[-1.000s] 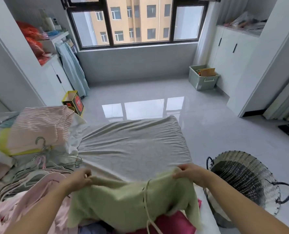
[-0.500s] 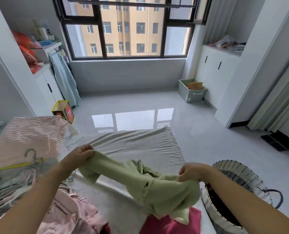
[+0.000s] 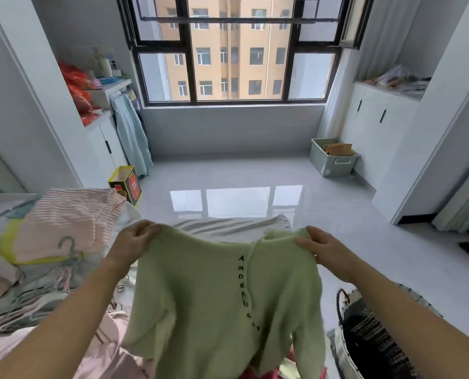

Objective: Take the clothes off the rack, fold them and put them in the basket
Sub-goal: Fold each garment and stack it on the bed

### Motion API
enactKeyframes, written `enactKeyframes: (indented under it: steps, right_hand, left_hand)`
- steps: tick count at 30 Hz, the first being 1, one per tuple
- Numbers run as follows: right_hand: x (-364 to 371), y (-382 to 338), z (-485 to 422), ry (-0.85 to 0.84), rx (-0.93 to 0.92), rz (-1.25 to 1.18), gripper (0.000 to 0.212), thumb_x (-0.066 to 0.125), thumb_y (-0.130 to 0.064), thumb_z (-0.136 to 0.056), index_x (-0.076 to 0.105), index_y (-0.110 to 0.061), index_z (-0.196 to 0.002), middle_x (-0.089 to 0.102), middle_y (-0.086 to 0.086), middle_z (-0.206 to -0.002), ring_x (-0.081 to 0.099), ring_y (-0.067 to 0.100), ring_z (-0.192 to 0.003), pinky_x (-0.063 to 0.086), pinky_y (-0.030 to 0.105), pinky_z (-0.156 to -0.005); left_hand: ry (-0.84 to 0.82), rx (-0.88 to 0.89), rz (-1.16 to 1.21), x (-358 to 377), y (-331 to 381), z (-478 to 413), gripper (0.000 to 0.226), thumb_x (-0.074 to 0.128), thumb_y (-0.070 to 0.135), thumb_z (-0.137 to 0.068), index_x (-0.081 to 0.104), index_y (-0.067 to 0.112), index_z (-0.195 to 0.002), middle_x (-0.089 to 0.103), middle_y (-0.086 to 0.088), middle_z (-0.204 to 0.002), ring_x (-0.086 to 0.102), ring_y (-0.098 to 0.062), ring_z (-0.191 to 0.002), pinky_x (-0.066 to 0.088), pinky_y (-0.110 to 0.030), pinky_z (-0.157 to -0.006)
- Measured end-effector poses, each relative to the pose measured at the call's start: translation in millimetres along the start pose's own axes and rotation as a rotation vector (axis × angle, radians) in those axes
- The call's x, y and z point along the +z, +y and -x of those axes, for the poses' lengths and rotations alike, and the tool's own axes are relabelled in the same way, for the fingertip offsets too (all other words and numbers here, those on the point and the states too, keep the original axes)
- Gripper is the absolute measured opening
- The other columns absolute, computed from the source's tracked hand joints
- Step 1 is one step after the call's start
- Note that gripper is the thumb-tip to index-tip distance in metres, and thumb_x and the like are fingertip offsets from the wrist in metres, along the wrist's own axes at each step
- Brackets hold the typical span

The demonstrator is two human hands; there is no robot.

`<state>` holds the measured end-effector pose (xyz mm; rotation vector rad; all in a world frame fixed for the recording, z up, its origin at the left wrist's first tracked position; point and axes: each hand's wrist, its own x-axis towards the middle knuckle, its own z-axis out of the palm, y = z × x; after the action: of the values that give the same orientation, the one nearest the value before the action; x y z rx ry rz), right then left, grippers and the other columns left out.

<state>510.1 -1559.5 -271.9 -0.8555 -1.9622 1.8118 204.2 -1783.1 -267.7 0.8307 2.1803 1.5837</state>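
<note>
Above the bed [image 3: 227, 228], a green sweater [image 3: 222, 302] hung lengthwise, gripped at its shoulders by the left hand [image 3: 133, 242] and the right hand [image 3: 323, 248], each clenched on fabric. Its length ran straight down; the basket [image 3: 370, 340] stood nearer the right hand.

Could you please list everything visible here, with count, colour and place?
Sweater: one, light green, held up in front.
Basket: one, black and white woven, floor at lower right.
Striped garment: one, pink and white, folded on the left pile.
Hangers: several, pale, left pile.
Storage bin: one, grey-green, floor by the right cabinets.
Box: one, yellow and red, floor at left.
Left hand: grips the sweater's left shoulder.
Right hand: grips the right shoulder.
</note>
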Motion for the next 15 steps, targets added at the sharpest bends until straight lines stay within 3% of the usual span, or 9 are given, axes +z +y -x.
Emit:
enactKeyframes:
  steps: [1, 3, 5, 7, 8, 10, 13, 15]
  right_hand:
    - [-1.1, -8.9, 0.9, -0.007, -0.051, 0.059, 0.006, 0.055, -0.023, -0.093, 0.057, -0.018, -0.096, 0.064, 0.001, -0.093, 0.062, 0.008, -0.079, 0.052, 0.02, -0.072]
    - [-7.2, -15.2, 1.3, -0.19, -0.015, 0.185, 0.009, 0.055, -0.022, -0.094, 0.053, -0.015, -0.1, 0.063, 0.001, -0.087, 0.059, 0.005, -0.069, 0.047, 0.015, -0.061]
    - [-9.4, -6.1, 5.0, -0.492, 0.211, 0.374, 0.022, 0.065, -0.025, -0.087, 0.058, -0.013, -0.104, 0.065, -0.001, -0.091, 0.062, 0.005, -0.073, 0.049, 0.016, -0.063]
    - [-11.9, 14.9, 2.2, -0.612, 0.373, 0.722, 0.023, 0.071, -0.027, -0.081, 0.063, -0.015, -0.099, 0.065, -0.003, -0.089, 0.061, 0.009, -0.079, 0.051, 0.02, -0.072]
    - [-14.1, 21.2, -1.2, -0.577, 0.387, 0.843, 0.019, 0.071, -0.027, -0.081, 0.064, -0.017, -0.095, 0.064, -0.005, -0.085, 0.06, 0.01, -0.078, 0.05, 0.021, -0.073]
    - [-20.4, 23.9, -10.2, -0.432, 0.359, 0.85, 0.012, 0.072, -0.025, -0.08, 0.066, -0.016, -0.087, 0.064, -0.005, -0.081, 0.061, 0.011, -0.076, 0.05, 0.02, -0.072]
    - [-27.3, 10.1, -20.7, -0.225, 0.214, 0.467, 0.025, 0.07, -0.026, -0.082, 0.07, -0.004, -0.096, 0.07, 0.01, -0.097, 0.067, 0.021, -0.09, 0.053, 0.027, -0.084]
    - [-23.3, -4.9, -22.8, -0.131, 0.087, 0.244, 0.031, 0.066, -0.03, -0.085, 0.066, -0.005, -0.104, 0.068, 0.014, -0.102, 0.066, 0.025, -0.094, 0.053, 0.035, -0.088]
  left_hand:
    - [0.035, -0.011, 0.077, -0.4, 7.8, -0.5, 0.007, 0.057, 0.012, -0.091, 0.063, 0.012, -0.087, 0.059, -0.003, -0.08, 0.05, -0.01, -0.073, 0.04, -0.012, -0.064]
    - [0.087, -0.028, 0.183, -4.7, 18.1, -1.6, 0.011, 0.055, 0.015, -0.092, 0.062, 0.01, -0.098, 0.059, -0.004, -0.086, 0.05, -0.014, -0.082, 0.039, -0.019, -0.07]
    - [0.086, -0.035, 0.186, -8.7, 23.4, 2.1, 0.012, 0.053, 0.014, -0.094, 0.061, 0.009, -0.101, 0.059, -0.003, -0.087, 0.05, -0.015, -0.084, 0.04, -0.019, -0.07]
    - [0.006, -0.019, 0.107, -8.3, 25.9, 7.2, 0.011, 0.053, 0.014, -0.093, 0.063, 0.01, -0.096, 0.06, -0.002, -0.086, 0.05, -0.015, -0.085, 0.04, -0.021, -0.072]
    - [-0.042, -0.003, 0.074, -6.4, 29.0, 10.2, 0.011, 0.054, 0.014, -0.093, 0.064, 0.011, -0.093, 0.06, -0.003, -0.087, 0.051, -0.016, -0.086, 0.039, -0.023, -0.073]
    - [-0.098, 0.023, 0.043, -4.1, 36.9, 14.9, 0.011, 0.055, 0.014, -0.092, 0.065, 0.014, -0.089, 0.062, -0.004, -0.088, 0.052, -0.014, -0.085, 0.039, -0.024, -0.075]
    - [-0.191, 0.019, -0.008, -12.8, 51.7, 15.9, 0.006, 0.063, 0.02, -0.087, 0.066, 0.018, -0.091, 0.063, -0.002, -0.093, 0.054, -0.012, -0.086, 0.041, -0.022, -0.075]
    - [-0.257, -0.032, -0.076, -20.0, 55.1, 17.6, 0.007, 0.063, 0.022, -0.084, 0.065, 0.018, -0.088, 0.061, -0.003, -0.089, 0.054, -0.015, -0.083, 0.041, -0.023, -0.071]
